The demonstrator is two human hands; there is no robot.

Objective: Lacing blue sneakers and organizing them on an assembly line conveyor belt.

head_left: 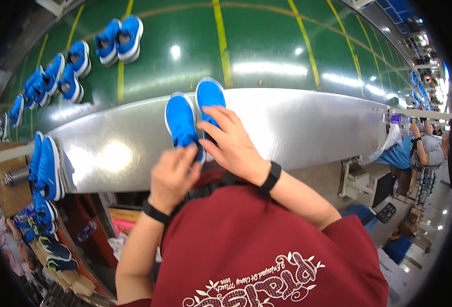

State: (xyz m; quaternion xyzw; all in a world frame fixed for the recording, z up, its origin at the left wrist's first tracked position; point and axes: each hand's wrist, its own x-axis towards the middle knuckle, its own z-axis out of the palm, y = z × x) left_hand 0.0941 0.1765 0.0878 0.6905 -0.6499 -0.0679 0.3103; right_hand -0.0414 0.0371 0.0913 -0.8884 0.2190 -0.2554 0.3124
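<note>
Two blue sneakers with white soles stand side by side on a metal ledge, toes pointing away from me: the left sneaker (180,116) and the right sneaker (210,93). My left hand (173,173) is at the laces and opening of the left sneaker, fingers bent together and somewhat blurred. Whether a lace is between them is hidden. My right hand (232,139) lies over the right sneaker's upper with its fingers spread, thumb reaching toward the left sneaker's heel. It covers much of the right sneaker's laces and opening. Both wrists wear black bands.
The shiny metal ledge (308,123) borders a green surface (180,61) with yellow lines. More blue sneakers (128,38) stand on it at the far left. Other sneakers (49,166) are stacked left of the ledge, near a metal flask (17,177). A person (431,151) is at the far right.
</note>
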